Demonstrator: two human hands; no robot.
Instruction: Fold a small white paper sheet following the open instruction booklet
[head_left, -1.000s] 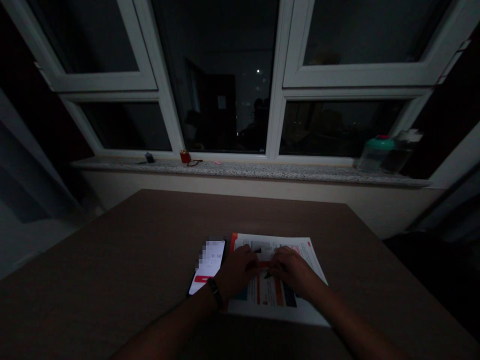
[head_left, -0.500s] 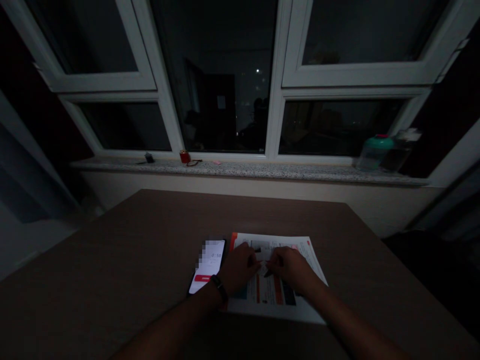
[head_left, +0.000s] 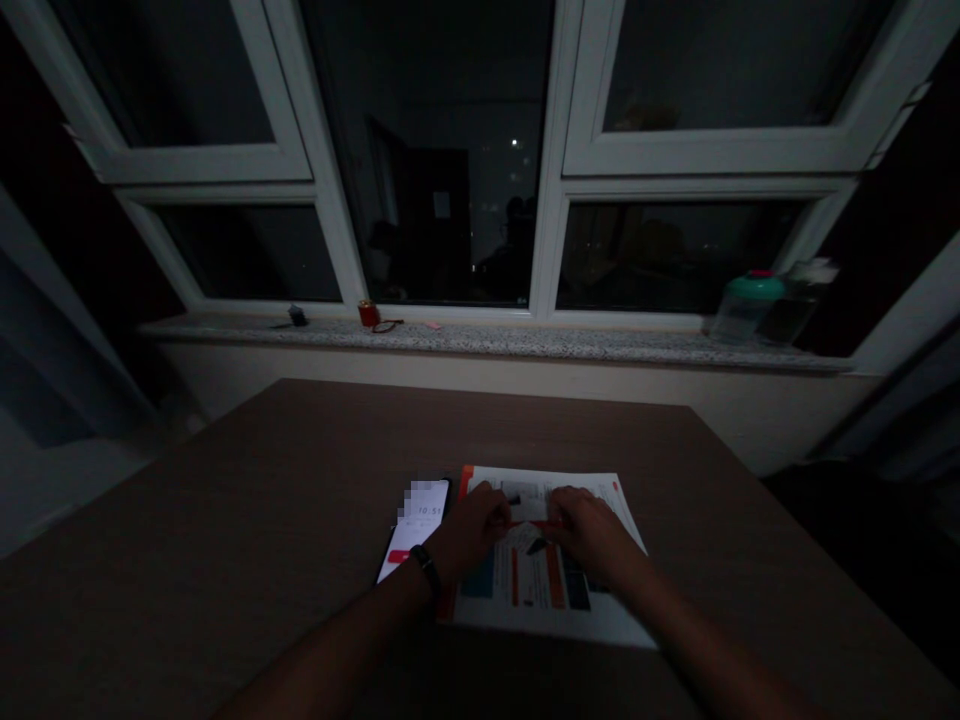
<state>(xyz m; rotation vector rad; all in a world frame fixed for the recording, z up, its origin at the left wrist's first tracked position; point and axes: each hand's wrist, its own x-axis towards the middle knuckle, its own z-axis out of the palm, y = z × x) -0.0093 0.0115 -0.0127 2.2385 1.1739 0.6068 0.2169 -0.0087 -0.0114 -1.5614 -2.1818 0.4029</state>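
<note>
A thin red string-like strip (head_left: 527, 523) runs almost level between my two hands, above a printed magazine or booklet (head_left: 534, 622). My left hand (head_left: 478, 525), with a dark band on its wrist, is closed in a pinch on the strip's left end. On the other side my right hand (head_left: 585, 525) pinches the right end, its fingers curled. Whether the strip is cord or elastic is too dark to tell. Both hands are over the printed page, which has orange, grey and dark blocks.
A lit phone (head_left: 412, 520) lies left of the booklet, by my left forearm. Beyond the brown table (head_left: 300, 480), a granite windowsill (head_left: 487, 341) holds a small red jar (head_left: 368, 314), a dark little bottle (head_left: 298, 316) and a clear jug with a green lid (head_left: 750, 305).
My hands have moved slightly apart, left hand leftward and right hand rightward. More of the red strip now shows, drawn out between them.
</note>
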